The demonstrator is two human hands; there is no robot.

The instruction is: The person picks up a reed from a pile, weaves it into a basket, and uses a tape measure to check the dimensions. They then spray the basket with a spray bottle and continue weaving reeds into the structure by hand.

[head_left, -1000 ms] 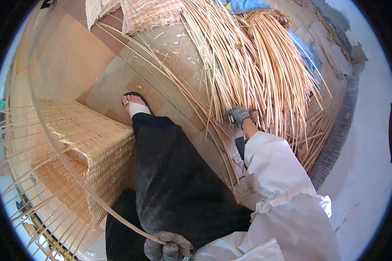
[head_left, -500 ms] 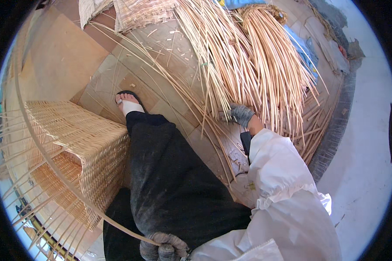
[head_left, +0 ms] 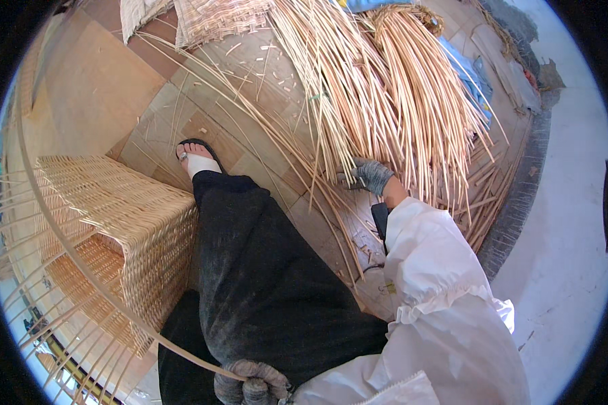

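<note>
My left hand, in a grey knitted glove, is closed round the end of a long cane strip at the lower edge. The strip bows up and to the left, across several thin cane spokes. My right hand, in a similar glove and a white sleeve, reaches to the lower ends of a large bundle of peeled cane rods on the floor. Its fingers are bent in a pinch at a cane rod; the exact hold is partly hidden. A second bundle of cane rods lies right beside it.
A woven cane box-shaped piece stands left of my leg. Flat woven pieces and a board lie farther off. Loose canes and offcuts litter the tiled floor. Blue cloth lies near the white wall at right.
The view has shifted very slightly. Both hands stay essentially in place, the right one at the rod ends and the left on the cane strip.
</note>
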